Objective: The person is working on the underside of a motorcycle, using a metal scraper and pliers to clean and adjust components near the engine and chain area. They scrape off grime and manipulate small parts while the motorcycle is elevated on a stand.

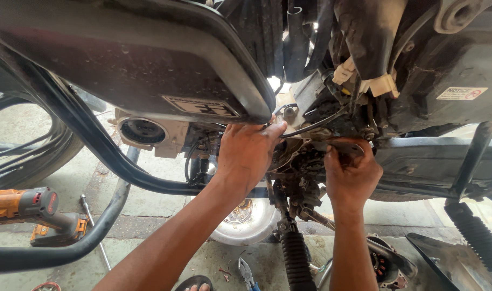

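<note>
I look into the underside of a raised vehicle with a black tube frame [111, 156] and a greasy engine [305, 161] at the centre. My left hand [246, 153] reaches in palm down, fingertips touching a thin black cable [310, 126] beside the engine. My right hand [349, 175] is closed around a dark metal tool [345, 146], likely a spanner, pressed against the engine's right side. What the tool's end sits on is hidden by my fingers.
An orange and grey cordless power tool [33, 210] lies on the concrete at left, a thin metal rod [94, 229] beside it. Pliers with blue handles [248, 274] lie near my sandalled foot [195, 284]. A shiny round cover [246, 218], a black rubber boot [295, 258] and loose parts [386, 267] lie below.
</note>
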`<move>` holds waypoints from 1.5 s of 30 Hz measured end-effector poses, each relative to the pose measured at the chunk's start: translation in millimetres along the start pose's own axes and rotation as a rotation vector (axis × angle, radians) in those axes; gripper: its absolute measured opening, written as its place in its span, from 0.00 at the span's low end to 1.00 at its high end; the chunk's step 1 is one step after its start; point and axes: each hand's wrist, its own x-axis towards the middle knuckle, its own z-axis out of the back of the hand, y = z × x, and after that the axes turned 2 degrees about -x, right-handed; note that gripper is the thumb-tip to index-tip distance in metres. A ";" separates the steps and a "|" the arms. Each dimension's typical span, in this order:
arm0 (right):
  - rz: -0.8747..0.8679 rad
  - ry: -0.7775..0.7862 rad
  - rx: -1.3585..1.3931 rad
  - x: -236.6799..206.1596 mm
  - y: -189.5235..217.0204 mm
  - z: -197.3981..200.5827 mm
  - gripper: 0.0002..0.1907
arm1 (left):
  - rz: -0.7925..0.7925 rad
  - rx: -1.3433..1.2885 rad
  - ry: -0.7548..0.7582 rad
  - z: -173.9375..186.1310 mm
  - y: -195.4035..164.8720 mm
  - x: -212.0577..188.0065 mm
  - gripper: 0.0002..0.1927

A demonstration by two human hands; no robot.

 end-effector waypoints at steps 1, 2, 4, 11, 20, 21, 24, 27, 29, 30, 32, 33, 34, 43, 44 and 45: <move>0.024 0.000 -0.009 0.0 -0.1 -0.4 0.09 | 0.003 0.001 0.011 0.6 -0.2 0.0 0.14; 0.042 -0.011 -0.002 0.0 -0.1 -1.0 0.09 | 0.005 0.003 0.021 1.3 -0.5 0.1 0.14; 0.076 -0.031 0.013 -0.4 0.2 -2.4 0.10 | -0.002 0.011 0.023 3.1 -0.9 0.3 0.15; 0.133 -0.046 -0.029 4.4 4.0 -1.6 0.07 | 0.007 0.046 0.092 9.8 -4.0 3.4 0.16; 0.105 -0.047 -0.052 -3.0 11.8 -4.3 0.08 | 0.012 0.041 0.082 9.7 -4.4 2.1 0.18; 0.098 -0.053 -0.040 -3.4 11.3 -4.9 0.08 | 0.014 0.044 0.082 9.0 -4.0 2.2 0.19; 0.106 -0.050 -0.044 -3.0 8.5 -4.7 0.08 | 0.026 0.045 0.111 7.4 -2.8 1.5 0.18; 0.135 -0.049 -0.072 -2.7 6.5 -3.5 0.08 | 0.008 0.051 0.106 5.8 -1.2 0.5 0.18; 0.143 -0.051 -0.073 -3.3 6.7 -3.8 0.08 | 0.015 0.063 0.114 4.3 -0.7 0.4 0.19; 0.141 -0.053 -0.064 -3.4 7.4 -4.3 0.08 | 0.017 0.069 0.119 4.0 -0.5 0.2 0.19; 0.153 -0.046 -0.073 -2.3 8.9 -4.5 0.08 | 0.017 0.069 0.111 4.0 -0.8 0.3 0.19; 0.167 -0.039 -0.091 -0.9 9.6 -4.4 0.08 | 0.016 0.068 0.107 4.3 -1.4 0.7 0.18; 0.182 -0.032 -0.110 1.4 10.1 -3.5 0.08 | 0.018 0.064 0.098 5.0 -2.1 0.9 0.18; -0.084 -0.065 0.385 -10.4 4.5 -2.9 0.08 | 0.033 0.028 0.060 6.5 -5.1 1.6 0.16; -0.094 -0.087 0.355 -16.4 3.8 -5.1 0.08 | 0.036 0.034 0.060 6.4 -4.8 2.2 0.16; -0.109 -0.114 0.321 -23.3 3.6 -7.5 0.08 | 0.034 0.037 0.065 7.5 -5.0 1.6 0.16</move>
